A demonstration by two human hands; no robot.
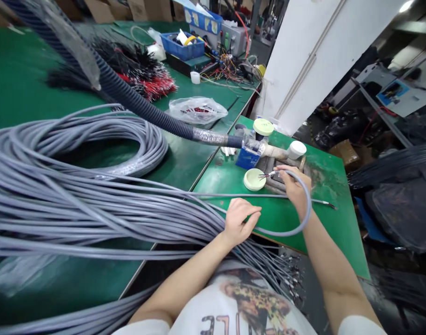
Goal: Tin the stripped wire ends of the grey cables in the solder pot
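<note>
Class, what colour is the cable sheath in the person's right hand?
Grey: the cable in the right hand shows best in the head view.

Right hand (294, 190): you grip a grey cable (309, 207), its stripped wires (265, 176) fanned just above a pale green dish (254, 179).
Left hand (239, 222): it sits beside the cable's loop, against a large grey cable bundle (94, 204).
Surface: a green table (289, 221) carries the dish.
Overhead: a dark corrugated hose (146, 109) crosses above the bundle.
Farther back: black-and-red wires (146, 79) lie heaped.
</note>
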